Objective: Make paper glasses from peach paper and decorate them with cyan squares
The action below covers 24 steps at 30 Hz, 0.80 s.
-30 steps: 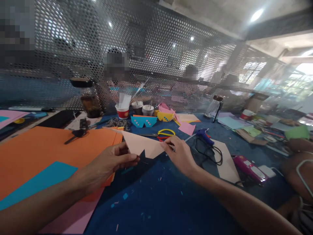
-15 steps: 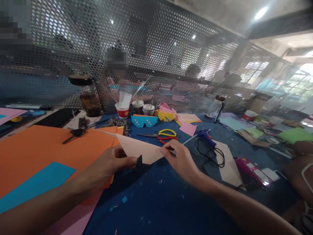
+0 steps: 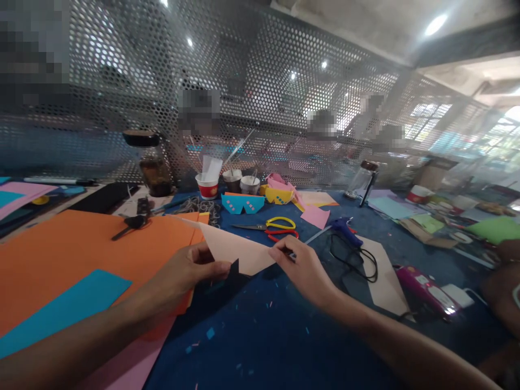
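Observation:
A pale pink folded paper piece (image 3: 239, 248) with a notch cut in its lower edge is held above the blue tabletop (image 3: 264, 336). My left hand (image 3: 187, 273) pinches its left end, thumb on top. My right hand (image 3: 303, 266) pinches its right end with closed fingers. Large orange sheets (image 3: 81, 254) lie under my left forearm, with a teal sheet (image 3: 60, 309) and a pink sheet (image 3: 125, 363) nearer me.
Yellow-and-red scissors (image 3: 276, 226), a blue glue gun (image 3: 343, 227) with black cord, a magenta tool (image 3: 422, 281), cups (image 3: 209, 187), a jar (image 3: 154, 168), teal and yellow paper masks (image 3: 241, 203) and black scissors (image 3: 130, 225) lie about. A perforated metal screen stands behind. Another person's arm (image 3: 504, 287) is at the right.
Both hands keep their grip on the pink piece; they and it have shifted only slightly as the view drifted.

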Available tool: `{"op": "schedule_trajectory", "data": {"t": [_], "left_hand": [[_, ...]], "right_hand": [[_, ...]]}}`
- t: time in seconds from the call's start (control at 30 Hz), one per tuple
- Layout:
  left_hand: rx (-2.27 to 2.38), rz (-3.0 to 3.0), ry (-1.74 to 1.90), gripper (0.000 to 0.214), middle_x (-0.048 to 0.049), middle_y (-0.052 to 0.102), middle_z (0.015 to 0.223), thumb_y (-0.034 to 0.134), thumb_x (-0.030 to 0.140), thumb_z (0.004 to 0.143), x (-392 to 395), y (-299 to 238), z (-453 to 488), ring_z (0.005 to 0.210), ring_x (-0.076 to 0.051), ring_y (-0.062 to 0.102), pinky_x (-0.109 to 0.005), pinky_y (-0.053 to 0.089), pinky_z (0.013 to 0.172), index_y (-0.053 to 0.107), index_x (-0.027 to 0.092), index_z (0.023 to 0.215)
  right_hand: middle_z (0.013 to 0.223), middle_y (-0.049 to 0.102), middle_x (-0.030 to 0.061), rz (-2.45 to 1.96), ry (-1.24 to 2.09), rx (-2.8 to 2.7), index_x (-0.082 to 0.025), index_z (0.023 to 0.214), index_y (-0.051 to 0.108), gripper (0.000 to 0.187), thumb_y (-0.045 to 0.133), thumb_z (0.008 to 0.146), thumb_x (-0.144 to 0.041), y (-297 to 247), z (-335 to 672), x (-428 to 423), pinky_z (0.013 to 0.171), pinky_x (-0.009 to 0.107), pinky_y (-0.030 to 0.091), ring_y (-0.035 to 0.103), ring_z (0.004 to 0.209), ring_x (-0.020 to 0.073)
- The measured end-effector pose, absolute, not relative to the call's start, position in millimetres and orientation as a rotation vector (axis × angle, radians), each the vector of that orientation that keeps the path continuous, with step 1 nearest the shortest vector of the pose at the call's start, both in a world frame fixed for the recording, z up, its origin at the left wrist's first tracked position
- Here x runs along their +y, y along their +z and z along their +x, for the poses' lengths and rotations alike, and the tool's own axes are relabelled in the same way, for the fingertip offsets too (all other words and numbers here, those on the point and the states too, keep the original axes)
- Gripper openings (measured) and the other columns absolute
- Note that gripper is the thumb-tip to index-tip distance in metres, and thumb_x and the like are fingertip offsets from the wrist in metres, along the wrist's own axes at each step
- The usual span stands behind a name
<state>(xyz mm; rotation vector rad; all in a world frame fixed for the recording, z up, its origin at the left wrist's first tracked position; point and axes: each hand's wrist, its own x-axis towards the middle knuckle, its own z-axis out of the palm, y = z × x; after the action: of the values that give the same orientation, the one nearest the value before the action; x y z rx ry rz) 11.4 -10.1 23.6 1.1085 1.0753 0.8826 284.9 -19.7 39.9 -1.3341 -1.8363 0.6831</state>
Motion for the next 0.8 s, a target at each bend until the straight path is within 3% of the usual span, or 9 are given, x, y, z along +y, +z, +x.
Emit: {"op": "schedule_trajectory", "data": {"t": [0.1, 0.2, 0.33, 0.47, 0.53, 0.63, 0.8], "left_hand": [[1.019, 1.095, 0.894, 0.041, -0.0074, 0.084, 0.115, 0.098, 0.042, 0.075, -9, 23, 9, 0.107, -0.026, 0.077, -0.030, 0.061, 0.089, 0.083, 0.027, 0.110], [1.040, 1.045, 0.944, 0.043, -0.0050, 0.082, 0.115, 0.100, 0.039, 0.073, -6, 21, 8, 0.100, -0.022, 0.077, -0.029, 0.063, 0.088, 0.081, 0.027, 0.109], [1.099, 0.926, 0.938, 0.047, -0.0036, 0.083, 0.103, 0.102, 0.046, 0.067, -6, 20, 13, 0.083, -0.020, 0.077, -0.030, 0.065, 0.079, 0.081, 0.026, 0.105], [1.033, 0.921, 0.851, 0.048, -0.0087, 0.085, 0.107, 0.102, 0.051, 0.065, -14, 29, 20, 0.091, -0.024, 0.079, -0.032, 0.066, 0.083, 0.084, 0.023, 0.100], [1.013, 0.946, 0.846, 0.045, -0.0114, 0.085, 0.112, 0.098, 0.055, 0.071, -18, 32, 21, 0.096, -0.026, 0.079, -0.035, 0.067, 0.087, 0.086, 0.022, 0.100], [1.038, 0.939, 0.864, 0.040, -0.0129, 0.085, 0.110, 0.092, 0.058, 0.080, -21, 31, 20, 0.098, -0.028, 0.080, -0.037, 0.067, 0.090, 0.086, 0.022, 0.097], [1.070, 0.902, 0.911, 0.038, -0.0104, 0.084, 0.095, 0.096, 0.054, 0.073, -20, 29, 18, 0.094, -0.027, 0.079, -0.036, 0.066, 0.088, 0.083, 0.020, 0.085]], "right_hand": [[0.089, 0.074, 0.0017, -1.312, 0.688, -1.827, -0.022, 0.090, 0.071, 0.019, 0.064, 0.102, -0.034, 41, 284, -19, 0.073, 0.029, 0.049, 0.068, 0.081, 0.0184], [0.096, 0.075, 0.0029, -1.241, 0.600, -1.842, -0.022, 0.095, 0.071, 0.013, 0.064, 0.103, -0.029, 41, 285, -18, 0.078, 0.030, 0.051, 0.070, 0.088, 0.0195], [0.104, 0.075, 0.0050, -1.158, 0.168, -1.985, -0.022, 0.106, 0.073, 0.011, 0.063, 0.106, -0.022, 41, 288, -21, 0.092, 0.038, 0.048, 0.071, 0.102, 0.0227], [0.106, 0.074, 0.0073, -1.020, -0.256, -2.220, -0.021, 0.120, 0.074, 0.019, 0.058, 0.110, -0.020, 43, 289, -29, 0.094, 0.040, 0.044, 0.069, 0.102, 0.0235], [0.104, 0.074, 0.0075, -0.958, -0.349, -2.299, -0.018, 0.123, 0.073, 0.020, 0.057, 0.110, -0.018, 45, 286, -34, 0.091, 0.040, 0.043, 0.068, 0.097, 0.0228], [0.100, 0.075, 0.0064, -0.886, -0.397, -2.357, -0.017, 0.122, 0.073, 0.020, 0.056, 0.110, -0.017, 46, 281, -40, 0.089, 0.041, 0.042, 0.066, 0.090, 0.0218], [0.107, 0.075, 0.0081, -0.875, -0.134, -2.366, -0.019, 0.127, 0.070, 0.023, 0.059, 0.111, -0.032, 43, 277, -44, 0.091, 0.042, 0.046, 0.067, 0.096, 0.0236]]}}
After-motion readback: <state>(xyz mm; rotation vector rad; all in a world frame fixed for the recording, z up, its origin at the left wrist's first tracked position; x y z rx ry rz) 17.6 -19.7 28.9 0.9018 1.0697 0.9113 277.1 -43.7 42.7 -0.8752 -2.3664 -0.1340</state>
